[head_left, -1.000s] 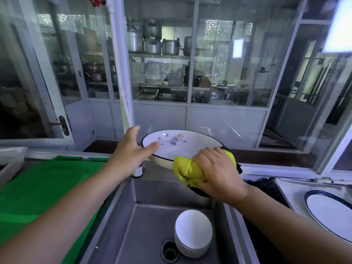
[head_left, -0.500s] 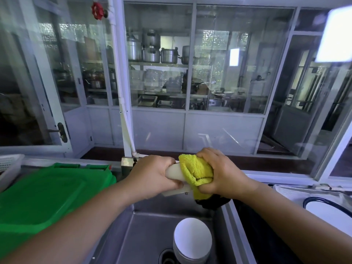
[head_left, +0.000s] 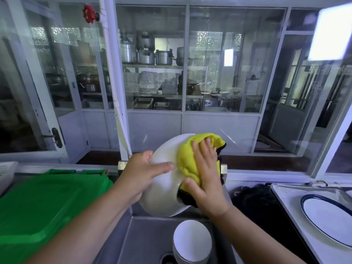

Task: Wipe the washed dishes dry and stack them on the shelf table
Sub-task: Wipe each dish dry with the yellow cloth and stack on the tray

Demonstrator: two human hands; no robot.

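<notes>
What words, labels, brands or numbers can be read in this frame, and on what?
No text can be read.
Pale label behind the glass: too blurred to read.
Faint lines on the metal tray: too blurred to tell if they are text.
White dish, yellow cloth, green lid: no lettering shows.

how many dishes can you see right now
3 visible: white plate being wiped above the sink; top bowl of a stack in that sink, more hidden beneath; blue-rimmed plate on the tray at right.
</notes>
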